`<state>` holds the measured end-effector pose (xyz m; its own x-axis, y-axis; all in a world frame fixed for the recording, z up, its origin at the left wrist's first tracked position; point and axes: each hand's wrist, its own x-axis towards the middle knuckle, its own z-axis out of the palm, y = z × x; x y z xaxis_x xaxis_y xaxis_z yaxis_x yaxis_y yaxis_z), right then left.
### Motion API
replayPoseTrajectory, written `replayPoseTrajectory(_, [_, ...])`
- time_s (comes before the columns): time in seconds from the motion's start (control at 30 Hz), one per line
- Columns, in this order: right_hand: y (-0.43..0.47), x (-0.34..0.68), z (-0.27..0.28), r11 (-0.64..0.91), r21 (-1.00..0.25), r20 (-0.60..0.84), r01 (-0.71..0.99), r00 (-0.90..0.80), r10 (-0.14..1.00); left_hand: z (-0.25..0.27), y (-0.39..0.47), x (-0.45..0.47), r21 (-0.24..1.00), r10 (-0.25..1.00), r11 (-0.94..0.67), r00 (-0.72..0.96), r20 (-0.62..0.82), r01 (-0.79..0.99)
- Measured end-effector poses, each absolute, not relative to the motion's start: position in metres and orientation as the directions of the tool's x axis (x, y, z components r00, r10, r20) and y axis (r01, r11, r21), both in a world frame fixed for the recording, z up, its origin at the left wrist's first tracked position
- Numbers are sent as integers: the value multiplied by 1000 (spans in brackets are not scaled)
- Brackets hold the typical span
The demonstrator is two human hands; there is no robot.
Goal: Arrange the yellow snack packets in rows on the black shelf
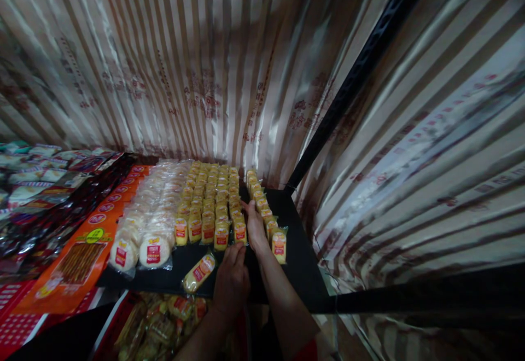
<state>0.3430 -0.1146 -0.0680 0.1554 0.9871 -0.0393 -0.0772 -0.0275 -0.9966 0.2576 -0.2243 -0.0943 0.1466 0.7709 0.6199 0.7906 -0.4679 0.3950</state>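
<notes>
Several rows of small yellow packaged cakes (208, 227) with red labels stand upright on a black shelf (301, 273). My left hand (233, 274) is at the front of one row, its fingers bent together against the lower edge of the front packaged cake (240, 232); the thumb is hidden. My right hand (256, 225) lies along the right side of the same row, with its fingers stretched out towards the back. To its right runs a separate row of the same cakes (279, 247). A single packaged cake (199, 273) lies flat left of my left hand.
Round white packaged crackers (153, 250) stand in rows left of the cakes. Beside them are orange snack bags (84, 257) and dark bags (36, 230). A red-rimmed container (109, 328) of yellow packs sits below the shelf edge. A black metal post (348, 93) and striped sheeting (229, 65) border the shelf.
</notes>
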Motion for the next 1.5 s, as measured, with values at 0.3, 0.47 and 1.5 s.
replayPoseTrajectory(0.3, [-128, 340, -51, -79, -988, -49, 132, 221, 974, -100, -224, 258, 426, 767, -460, 106, 633, 780])
replayPoseTrajectory(0.47, [-135, 341, -49, -153, -958, -81, 242, 284, 955, -97, -224, 256, 425, 760, -466, 105, 642, 776])
replayPoseTrajectory(1.5, [-134, 321, -68, -1, -996, 25, 85, 303, 953, -96, -222, 256, 560, 801, -431, 14, 599, 707])
